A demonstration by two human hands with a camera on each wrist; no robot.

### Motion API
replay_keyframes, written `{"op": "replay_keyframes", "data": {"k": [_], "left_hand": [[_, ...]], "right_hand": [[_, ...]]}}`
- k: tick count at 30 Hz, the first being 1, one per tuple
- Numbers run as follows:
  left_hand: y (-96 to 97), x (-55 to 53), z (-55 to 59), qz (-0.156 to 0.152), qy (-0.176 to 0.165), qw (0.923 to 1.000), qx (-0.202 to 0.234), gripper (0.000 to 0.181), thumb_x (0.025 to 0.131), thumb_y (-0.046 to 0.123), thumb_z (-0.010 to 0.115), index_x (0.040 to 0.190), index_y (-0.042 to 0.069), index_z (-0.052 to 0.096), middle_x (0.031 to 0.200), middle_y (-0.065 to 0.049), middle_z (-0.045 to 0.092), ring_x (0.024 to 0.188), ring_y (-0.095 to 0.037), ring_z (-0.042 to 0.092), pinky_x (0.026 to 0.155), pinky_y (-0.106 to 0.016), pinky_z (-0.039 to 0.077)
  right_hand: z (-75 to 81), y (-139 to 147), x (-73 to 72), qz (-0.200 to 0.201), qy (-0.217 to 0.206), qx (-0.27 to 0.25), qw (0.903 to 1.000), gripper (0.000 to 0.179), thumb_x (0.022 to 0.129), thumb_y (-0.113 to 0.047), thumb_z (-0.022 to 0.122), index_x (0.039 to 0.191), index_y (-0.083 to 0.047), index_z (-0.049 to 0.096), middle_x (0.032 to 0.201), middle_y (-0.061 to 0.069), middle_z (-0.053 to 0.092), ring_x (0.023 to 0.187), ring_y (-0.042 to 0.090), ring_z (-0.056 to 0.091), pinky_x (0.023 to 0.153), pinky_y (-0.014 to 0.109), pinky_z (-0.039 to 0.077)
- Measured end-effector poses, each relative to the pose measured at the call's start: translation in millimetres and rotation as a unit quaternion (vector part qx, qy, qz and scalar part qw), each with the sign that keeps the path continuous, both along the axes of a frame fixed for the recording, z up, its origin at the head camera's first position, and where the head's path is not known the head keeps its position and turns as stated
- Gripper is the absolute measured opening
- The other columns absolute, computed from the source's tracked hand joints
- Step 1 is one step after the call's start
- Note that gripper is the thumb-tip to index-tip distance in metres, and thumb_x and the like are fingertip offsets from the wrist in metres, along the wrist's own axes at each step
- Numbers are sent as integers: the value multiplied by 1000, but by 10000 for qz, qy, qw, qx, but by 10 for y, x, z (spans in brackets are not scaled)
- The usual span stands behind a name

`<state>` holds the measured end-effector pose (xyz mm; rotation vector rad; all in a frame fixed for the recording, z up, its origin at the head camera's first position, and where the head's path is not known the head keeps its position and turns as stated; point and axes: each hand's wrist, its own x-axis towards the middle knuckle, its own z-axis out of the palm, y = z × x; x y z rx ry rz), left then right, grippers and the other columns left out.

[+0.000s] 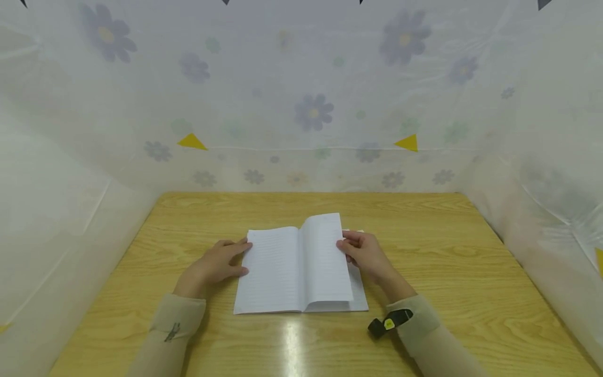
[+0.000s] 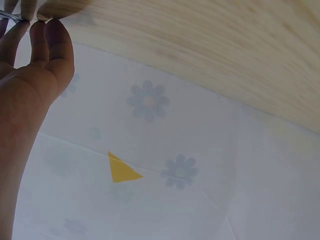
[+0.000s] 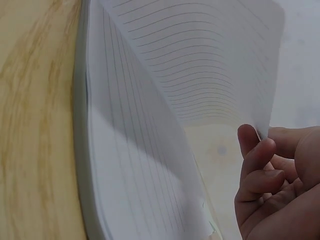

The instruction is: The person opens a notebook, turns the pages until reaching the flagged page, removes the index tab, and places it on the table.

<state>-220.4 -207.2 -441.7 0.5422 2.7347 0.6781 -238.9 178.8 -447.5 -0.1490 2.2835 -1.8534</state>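
An open notebook (image 1: 270, 272) with white lined pages lies flat on the wooden table. My right hand (image 1: 367, 256) pinches the outer edge of a raised page (image 1: 327, 262) between thumb and fingers. Seen from the right wrist, that page (image 3: 200, 65) curves up off the lined sheets (image 3: 130, 130) beneath it, and the hand (image 3: 280, 185) grips its edge. My left hand (image 1: 214, 266) rests at the notebook's left edge, fingertips and thumb touching the margin. In the left wrist view the left hand (image 2: 42, 65) has its fingertips down at the table, and little of the notebook shows.
The wooden table (image 1: 447, 251) extends around the notebook on all sides. Pale sheeting (image 1: 254, 120) with a flower print and yellow triangles walls in the back, with plain sheeting at both sides. A black strap device (image 1: 390, 323) sits at the right cuff.
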Motion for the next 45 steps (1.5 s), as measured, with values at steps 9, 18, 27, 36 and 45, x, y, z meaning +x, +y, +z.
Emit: {"op": "replay_keyframes", "data": {"k": [9,18,27,36,45], "left_hand": [[-11,-8,-7,-17,11,10000,53,68,92,27,72,151,11,42,158,-13,31,138,-44,29,106,-63,31],[-5,-15,-34,36,-4,10000,-20,68,92,28,71,152,13,41,159,-11,30,139,-43,28,107,-63,31],[-6,-35,-49,28,31,10000,12,68,92,27,72,151,11,42,158,-14,31,139,-43,28,109,-61,30],[-4,-48,-68,-17,105,9999,-31,68,92,28,72,151,11,42,158,-13,31,139,-43,28,109,-61,29],[7,-40,-62,-41,147,9999,-39,68,92,28,72,150,11,43,158,-13,31,139,-43,28,109,-62,28]], "right_hand": [[19,-99,-2,-1,-35,-76,10000,41,96,-16,67,131,3,59,83,5,61,61,13,48,48,21,36],[24,-242,9,22,34,-143,9999,34,95,-17,69,122,1,64,81,5,62,59,13,48,49,20,38],[10,-422,26,105,170,-242,9995,25,94,-11,68,114,4,66,77,4,62,57,12,47,48,20,36],[-2,-596,43,272,0,-223,9994,17,95,-15,68,105,-1,68,73,5,59,55,13,48,46,21,36],[-53,-717,40,432,-59,-364,9984,16,94,-19,69,97,-3,68,68,6,57,56,13,48,46,21,35]]}}
